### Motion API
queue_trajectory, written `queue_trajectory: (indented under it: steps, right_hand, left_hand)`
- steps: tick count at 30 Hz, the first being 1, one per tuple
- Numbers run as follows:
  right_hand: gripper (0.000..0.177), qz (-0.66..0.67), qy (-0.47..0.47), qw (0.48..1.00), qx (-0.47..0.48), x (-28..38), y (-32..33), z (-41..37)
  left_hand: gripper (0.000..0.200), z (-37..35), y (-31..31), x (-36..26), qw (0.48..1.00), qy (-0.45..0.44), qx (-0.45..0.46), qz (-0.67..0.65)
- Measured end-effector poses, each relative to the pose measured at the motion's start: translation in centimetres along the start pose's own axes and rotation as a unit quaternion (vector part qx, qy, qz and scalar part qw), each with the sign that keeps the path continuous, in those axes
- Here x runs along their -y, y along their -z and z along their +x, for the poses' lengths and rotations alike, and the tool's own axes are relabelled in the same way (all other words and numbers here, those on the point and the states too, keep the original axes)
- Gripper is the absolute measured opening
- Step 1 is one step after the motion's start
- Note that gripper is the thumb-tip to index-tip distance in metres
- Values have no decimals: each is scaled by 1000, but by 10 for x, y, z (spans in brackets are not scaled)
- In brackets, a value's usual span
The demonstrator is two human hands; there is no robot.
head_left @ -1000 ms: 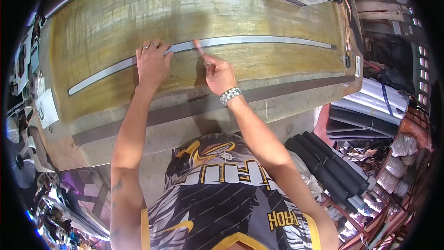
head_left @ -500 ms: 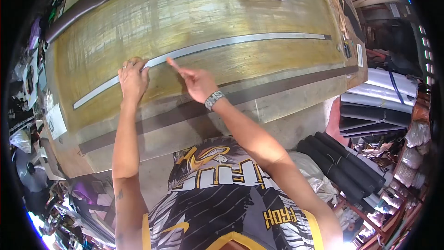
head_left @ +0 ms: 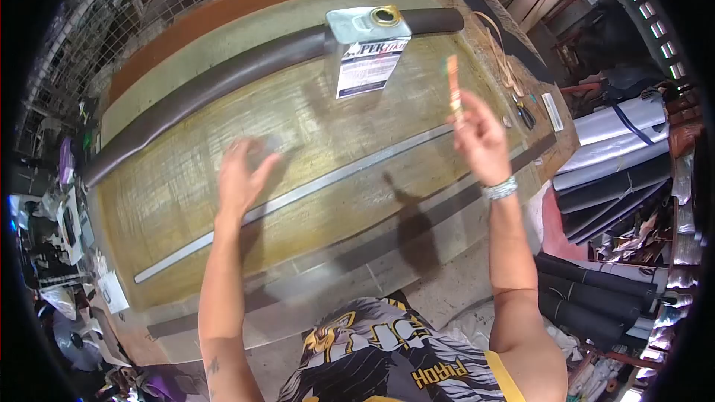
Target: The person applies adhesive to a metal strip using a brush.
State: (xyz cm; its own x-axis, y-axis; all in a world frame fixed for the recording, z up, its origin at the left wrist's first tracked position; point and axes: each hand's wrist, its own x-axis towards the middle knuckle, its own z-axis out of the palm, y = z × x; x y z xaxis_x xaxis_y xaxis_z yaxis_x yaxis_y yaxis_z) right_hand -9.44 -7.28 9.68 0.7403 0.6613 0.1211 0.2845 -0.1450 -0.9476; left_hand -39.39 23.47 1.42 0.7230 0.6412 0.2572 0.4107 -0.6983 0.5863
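A long, narrow grey strip [head_left: 328, 176] lies slantwise across the yellowish, glue-stained table sheet [head_left: 179, 208]. Above the sheet, just beyond the strip, my left hand [head_left: 244, 175] has its fingers spread and holds nothing. My right hand [head_left: 480, 138] is raised near the strip's right end, fingers closed round a slim orange stick-like tool [head_left: 453, 78] that points upward; blur hides its exact kind. A rectangular metal tin [head_left: 370, 52] with a printed label and a round opening on top stands between and beyond my hands.
A dark brown roll [head_left: 246, 63] runs along the back of the sheet. Pliers [head_left: 526, 113] and a bundle of cords [head_left: 500, 52] lie at the table's right. Rolled sheets [head_left: 618, 145] are stacked beyond that edge. A dark flat strip [head_left: 313, 266] borders the front.
My left hand has lifted off the grey strip and opened. My right hand has swung right and up with the orange tool. The view has shifted, showing more of the table's back.
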Motion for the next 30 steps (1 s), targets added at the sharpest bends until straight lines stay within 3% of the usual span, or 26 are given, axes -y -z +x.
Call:
queue_trajectory:
  steps: [2,4,5,9,11,13,17,22,24,26,27,30]
  right_hand:
    - [53,48,34,998,-36,9,37,28]
    - [53,35,93,991,-92,3,71,46]
    - [50,5,83,991,-104,10,87,47]
    - [40,-2,106,980,-167,-7,141,35]
    - [41,-65,49,975,-208,-20,170,16]
    - [42,-62,-9,971,-230,-46,197,-2]
    - [38,-77,-63,965,-244,-63,205,-15]
    - [34,-144,-1,981,-131,-36,179,16]
    - [34,-190,101,975,-51,-39,166,31]
    - [36,-269,178,946,38,-20,139,46]
    - [40,-336,166,922,96,-3,123,51]
    - [35,-355,266,886,135,11,64,60]
  left_hand:
    - [84,61,-31,-42,998,-28,35,-54]
    - [118,124,-77,-52,984,-36,24,-173]
    - [131,156,-95,-49,985,-35,10,-171]
    - [134,235,-136,-46,972,-90,20,-218]
    - [104,245,-140,-63,924,-64,111,-360]
    - [94,246,-143,-81,920,-60,74,-379]
    - [101,250,-120,-100,947,-100,77,-294]
    - [114,223,-69,-128,971,-146,102,-157]
    - [119,206,-40,-135,971,-173,120,-113]
    - [122,190,-18,-137,971,-204,122,-23]
    - [122,181,-6,-133,966,-223,123,41]
    - [129,161,21,-123,956,-223,140,127]
